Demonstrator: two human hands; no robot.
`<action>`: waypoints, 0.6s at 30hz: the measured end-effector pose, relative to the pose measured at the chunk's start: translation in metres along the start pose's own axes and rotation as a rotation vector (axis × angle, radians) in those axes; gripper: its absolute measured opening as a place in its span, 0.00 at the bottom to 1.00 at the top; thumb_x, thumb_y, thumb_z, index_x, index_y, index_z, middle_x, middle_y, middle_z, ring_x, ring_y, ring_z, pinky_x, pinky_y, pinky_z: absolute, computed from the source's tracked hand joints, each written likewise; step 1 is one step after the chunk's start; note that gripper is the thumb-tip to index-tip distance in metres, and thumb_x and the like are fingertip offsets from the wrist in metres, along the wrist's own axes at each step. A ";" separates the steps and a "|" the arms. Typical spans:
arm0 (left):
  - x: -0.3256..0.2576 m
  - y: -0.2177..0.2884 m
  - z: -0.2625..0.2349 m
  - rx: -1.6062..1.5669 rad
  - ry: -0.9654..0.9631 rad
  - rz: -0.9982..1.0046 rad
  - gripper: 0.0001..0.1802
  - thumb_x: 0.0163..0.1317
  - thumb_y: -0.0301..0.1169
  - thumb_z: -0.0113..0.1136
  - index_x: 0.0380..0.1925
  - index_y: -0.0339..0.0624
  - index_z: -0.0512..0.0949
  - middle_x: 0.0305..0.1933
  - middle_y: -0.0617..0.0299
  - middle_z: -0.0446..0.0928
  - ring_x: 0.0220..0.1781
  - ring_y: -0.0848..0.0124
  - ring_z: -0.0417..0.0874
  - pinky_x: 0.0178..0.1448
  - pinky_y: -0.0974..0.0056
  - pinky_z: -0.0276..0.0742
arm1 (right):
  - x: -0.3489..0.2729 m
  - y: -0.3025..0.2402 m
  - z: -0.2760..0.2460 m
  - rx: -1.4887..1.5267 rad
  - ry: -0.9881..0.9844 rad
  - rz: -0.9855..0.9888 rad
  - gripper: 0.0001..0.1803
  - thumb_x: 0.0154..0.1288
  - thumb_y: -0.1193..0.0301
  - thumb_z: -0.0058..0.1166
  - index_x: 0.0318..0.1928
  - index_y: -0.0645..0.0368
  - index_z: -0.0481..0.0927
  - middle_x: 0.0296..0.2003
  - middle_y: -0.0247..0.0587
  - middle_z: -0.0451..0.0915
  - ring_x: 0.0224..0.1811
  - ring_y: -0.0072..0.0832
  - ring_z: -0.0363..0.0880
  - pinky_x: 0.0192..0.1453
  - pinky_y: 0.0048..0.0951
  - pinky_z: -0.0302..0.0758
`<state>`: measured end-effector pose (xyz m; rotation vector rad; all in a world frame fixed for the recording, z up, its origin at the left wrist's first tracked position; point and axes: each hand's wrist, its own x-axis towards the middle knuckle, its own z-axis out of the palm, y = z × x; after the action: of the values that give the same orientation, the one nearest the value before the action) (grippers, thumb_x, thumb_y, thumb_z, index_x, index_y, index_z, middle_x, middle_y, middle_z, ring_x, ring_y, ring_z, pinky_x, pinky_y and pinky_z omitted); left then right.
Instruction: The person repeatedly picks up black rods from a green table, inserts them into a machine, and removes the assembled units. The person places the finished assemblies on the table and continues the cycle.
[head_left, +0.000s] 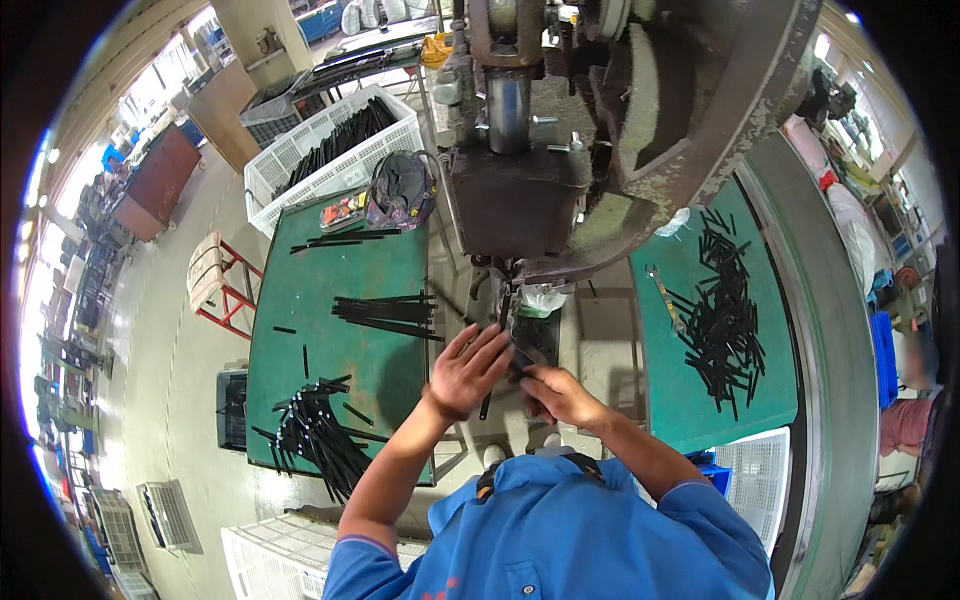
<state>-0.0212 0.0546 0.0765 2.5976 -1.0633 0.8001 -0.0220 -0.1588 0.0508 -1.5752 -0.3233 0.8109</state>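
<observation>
In front of the press (515,205), below its tool, I have both hands at a dark strip (523,362). My left hand (472,368) lies over the strip's left side, back up, with its fingers stretched out flat. The fingers of my right hand (562,395) are closed round the near end of the strip, thumb side up. What lies beneath the left palm is hidden. Just left of my left hand, a row of long black strips (385,315) rests at the edge of the green table (300,350).
A bundle of black strips (325,440) hangs over the left table's near edge. A backpack (403,190) and a white crate (262,190) of strips stand beyond. On the right green table (665,400) lie a heap of short black pieces (725,320) and a wrench (665,297).
</observation>
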 end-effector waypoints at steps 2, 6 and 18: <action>0.013 -0.001 0.028 0.001 0.043 0.024 0.19 0.50 0.29 0.52 0.45 0.40 0.76 0.57 0.55 0.72 0.61 0.62 0.71 0.64 0.57 0.65 | 0.001 0.008 0.003 -0.110 0.213 -0.116 0.15 0.71 0.63 0.39 0.39 0.63 0.72 0.18 0.36 0.73 0.17 0.23 0.70 0.22 0.30 0.68; 0.030 0.001 0.068 -0.097 0.108 -0.002 0.21 0.49 0.27 0.53 0.46 0.41 0.76 0.56 0.57 0.72 0.61 0.62 0.71 0.61 0.59 0.69 | 0.004 0.031 -0.003 -0.141 0.442 -0.231 0.17 0.71 0.62 0.39 0.37 0.65 0.72 0.15 0.37 0.71 0.17 0.24 0.69 0.23 0.29 0.67; 0.023 -0.004 0.057 -0.235 0.045 -0.150 0.22 0.52 0.23 0.55 0.50 0.42 0.73 0.56 0.56 0.71 0.62 0.57 0.70 0.64 0.57 0.65 | 0.018 0.047 0.007 0.279 0.438 -0.093 0.19 0.71 0.66 0.41 0.59 0.58 0.66 0.20 0.29 0.71 0.17 0.14 0.64 0.20 0.19 0.62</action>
<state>0.0182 0.0219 0.0427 2.4160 -0.8794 0.6530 -0.0251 -0.1508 0.0004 -1.4160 0.0343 0.4018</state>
